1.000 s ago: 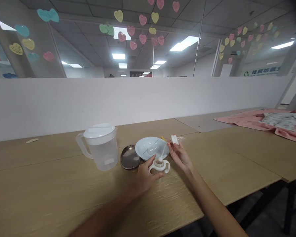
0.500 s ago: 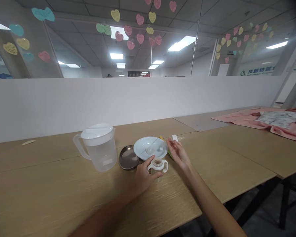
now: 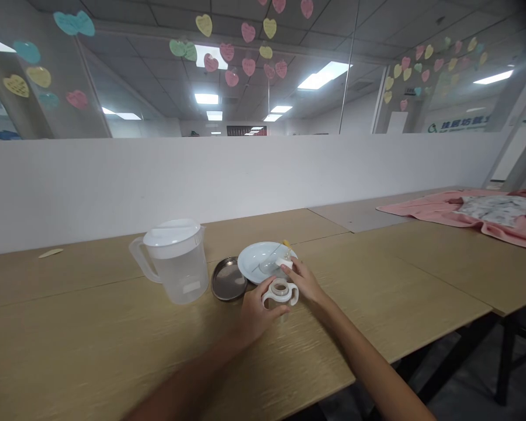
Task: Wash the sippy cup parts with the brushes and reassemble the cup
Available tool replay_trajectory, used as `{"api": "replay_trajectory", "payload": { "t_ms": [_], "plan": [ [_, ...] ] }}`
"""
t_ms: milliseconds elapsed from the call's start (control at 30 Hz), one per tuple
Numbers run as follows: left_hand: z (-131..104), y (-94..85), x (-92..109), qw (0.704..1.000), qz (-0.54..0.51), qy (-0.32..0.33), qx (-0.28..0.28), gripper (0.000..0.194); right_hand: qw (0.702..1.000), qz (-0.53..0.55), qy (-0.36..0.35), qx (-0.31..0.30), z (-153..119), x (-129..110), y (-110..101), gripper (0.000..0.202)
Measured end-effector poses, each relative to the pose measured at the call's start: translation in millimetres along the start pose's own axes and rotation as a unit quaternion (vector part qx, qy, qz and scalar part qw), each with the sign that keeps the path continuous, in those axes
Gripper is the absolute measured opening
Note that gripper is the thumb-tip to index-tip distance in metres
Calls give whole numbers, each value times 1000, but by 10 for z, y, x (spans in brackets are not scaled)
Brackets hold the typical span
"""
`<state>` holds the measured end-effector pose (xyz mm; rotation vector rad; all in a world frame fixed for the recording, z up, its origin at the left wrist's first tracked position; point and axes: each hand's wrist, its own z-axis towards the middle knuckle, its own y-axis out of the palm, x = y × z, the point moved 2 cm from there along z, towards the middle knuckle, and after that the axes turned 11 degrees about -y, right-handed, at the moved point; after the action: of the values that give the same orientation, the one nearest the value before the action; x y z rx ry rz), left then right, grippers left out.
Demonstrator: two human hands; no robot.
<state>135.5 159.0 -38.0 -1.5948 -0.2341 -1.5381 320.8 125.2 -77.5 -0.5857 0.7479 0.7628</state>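
My left hand [image 3: 258,307] is wrapped round a baby bottle [image 3: 281,304] with white side handles, upright on the table, its mouth uncovered. Between the fingertips of my right hand [image 3: 305,280] is a white ring-shaped bottle top [image 3: 284,263] with a clear part; its exact make is too small to tell. The top is over the right side of a pale blue bowl [image 3: 249,257], just behind the bottle and apart from its mouth. In the bowl lies a thin rod beside something clear, partly hidden by the top.
A lidded clear plastic pitcher [image 3: 179,263] stands left of an oval metal tray [image 3: 228,280]. Behind the bowl pokes up a small yellow tip [image 3: 286,243]. Further right, a doll-like figure in patterned clothing [image 3: 493,209] lies on a pink cloth [image 3: 425,206]. A white wall [image 3: 245,175] closes the back.
My right hand has moved left and slightly down with the white bottle top, from right of the bowl to over it. My left hand and the baby bottle have stayed put.
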Motion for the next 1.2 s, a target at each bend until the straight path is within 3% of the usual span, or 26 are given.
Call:
{"api": "replay_trajectory", "payload": {
  "t_ms": [133,333,467,600,700,833,933,1000,1133,1200],
  "plan": [
    [4,9,-26,999,32,20,7,63,999,-32,18,-4,5,-27,-27,43],
    [-18,10,-29,993,97,74,4,77,987,-90,-61,120,3,-200,-89,45],
    [-17,-35,83,984,125,123,8,92,956,-163,-114,217,-27,-282,-138,41],
    [29,-118,308,979,138,142,42,70,920,-182,-145,315,-55,-349,-182,44],
    [7,-146,496,959,185,206,66,57,894,-201,-174,362,-106,-437,-196,46],
    [-95,-95,634,925,227,300,57,53,888,-247,-240,304,-198,-492,-121,41],
    [-134,-30,629,916,239,320,36,41,886,-236,-332,220,-259,-454,-32,36],
    [-136,-14,606,908,256,328,54,29,886,-224,-362,186,-287,-410,-5,41],
    [-134,-34,581,880,304,362,53,27,905,-222,-336,140,-308,-339,-43,52],
    [-134,-57,581,888,299,350,22,29,919,-218,-314,95,-309,-322,-70,47]
  ]
}}
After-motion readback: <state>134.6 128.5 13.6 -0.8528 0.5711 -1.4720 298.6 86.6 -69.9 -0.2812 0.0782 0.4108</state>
